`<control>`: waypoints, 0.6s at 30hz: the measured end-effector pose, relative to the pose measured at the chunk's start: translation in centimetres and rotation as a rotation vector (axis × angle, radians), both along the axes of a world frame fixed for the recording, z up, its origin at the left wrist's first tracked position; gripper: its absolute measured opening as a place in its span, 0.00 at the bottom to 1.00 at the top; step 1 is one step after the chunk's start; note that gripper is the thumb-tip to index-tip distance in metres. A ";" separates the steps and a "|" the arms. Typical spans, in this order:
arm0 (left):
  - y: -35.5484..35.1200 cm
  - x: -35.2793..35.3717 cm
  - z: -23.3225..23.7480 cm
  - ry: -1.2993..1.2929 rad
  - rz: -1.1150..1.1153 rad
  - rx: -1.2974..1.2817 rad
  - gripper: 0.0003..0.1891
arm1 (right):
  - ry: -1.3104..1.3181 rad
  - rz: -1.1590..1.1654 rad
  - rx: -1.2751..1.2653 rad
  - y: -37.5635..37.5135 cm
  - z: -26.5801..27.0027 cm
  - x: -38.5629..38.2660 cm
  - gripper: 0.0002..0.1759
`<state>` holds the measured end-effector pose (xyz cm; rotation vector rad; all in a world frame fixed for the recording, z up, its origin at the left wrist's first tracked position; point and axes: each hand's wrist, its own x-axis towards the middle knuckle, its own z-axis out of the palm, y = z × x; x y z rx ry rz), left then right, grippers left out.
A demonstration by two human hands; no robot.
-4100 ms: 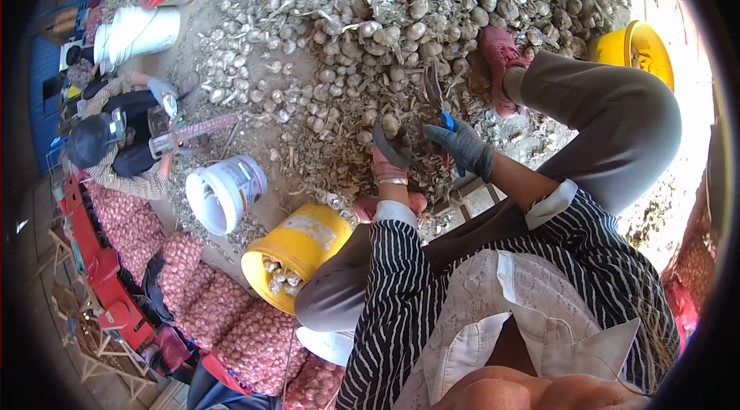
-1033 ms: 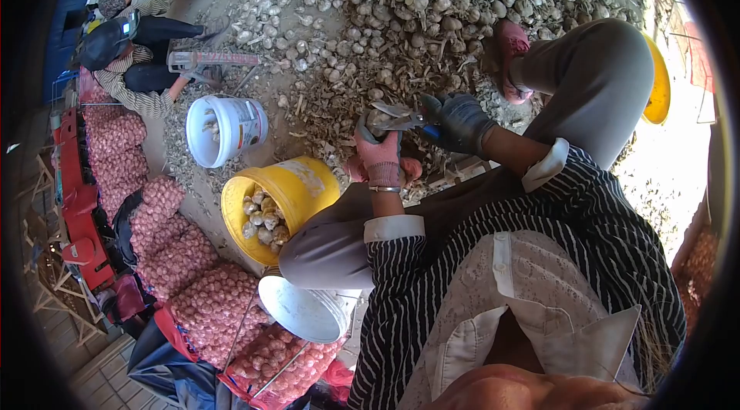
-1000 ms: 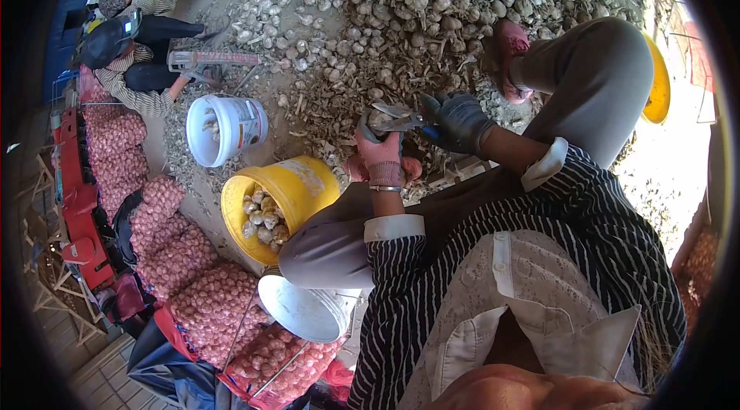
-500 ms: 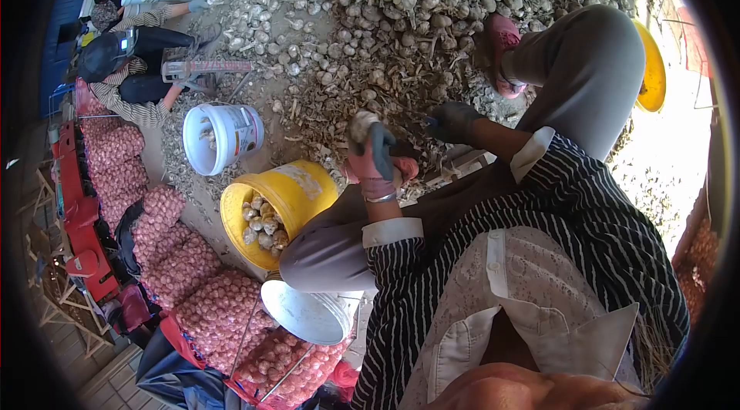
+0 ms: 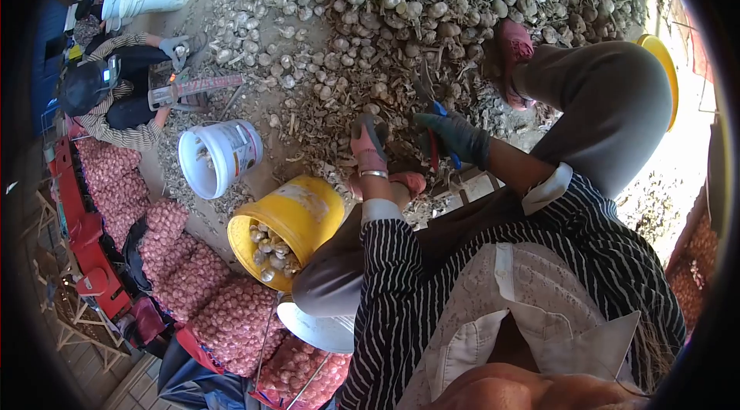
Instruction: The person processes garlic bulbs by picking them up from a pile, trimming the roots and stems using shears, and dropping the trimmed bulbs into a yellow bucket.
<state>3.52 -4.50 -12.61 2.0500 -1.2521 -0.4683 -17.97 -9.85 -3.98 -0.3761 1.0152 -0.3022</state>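
Observation:
My left hand (image 5: 368, 145), in a pink and grey glove, reaches down to the near edge of a big heap of garlic bulbs (image 5: 401, 17) on the ground, fingers spread on loose stalks and nothing visibly in it. My right hand (image 5: 461, 139), in a dark glove, is shut on shears (image 5: 433, 119) with blue and red handles, blades pointing into the heap. A yellow bucket (image 5: 308, 206) with several trimmed bulbs lies tilted by my left knee.
A white bucket (image 5: 231, 152) lies on its side left of the yellow one. Another person (image 5: 116, 90) crouches at the far left with a tool. Pink mesh sacks of garlic (image 5: 223, 310) are stacked lower left. A yellow basin (image 5: 669, 71) sits behind my right knee.
Half a second ago my left hand held up a garlic bulb; now it is down at the heap without it. My right hand with the shears has moved back toward the heap.

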 end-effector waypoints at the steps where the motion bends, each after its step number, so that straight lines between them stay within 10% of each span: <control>1: -2.1 -0.2 -1.8 0.478 0.304 0.152 0.16 | -0.030 -0.029 0.005 -0.3 0.4 0.0 0.17; 3: -5.4 -0.2 -4.5 0.961 0.606 0.320 0.20 | -0.007 -0.052 -0.016 -0.4 -0.3 0.0 0.17; 5: -8.1 -0.3 -5.5 0.342 0.363 0.797 0.28 | 0.017 -0.078 -0.026 -0.4 -1.0 -0.1 0.16; 9: -12.2 -3.3 -4.2 0.089 0.418 1.071 0.35 | 0.112 0.030 -0.122 -0.6 -1.0 -0.4 0.20; 14: -11.0 -1.9 -6.4 0.120 0.386 1.035 0.31 | 0.197 0.205 -0.213 -1.1 -0.2 -0.7 0.24; 16: -9.3 -0.3 -7.2 0.855 0.543 0.605 0.28 | 0.332 0.320 -0.405 -1.5 0.1 -0.6 0.29; 18: -7.5 -2.5 -1.2 1.071 0.516 0.304 0.23 | 0.378 0.358 -0.513 -1.7 -0.4 -0.8 0.35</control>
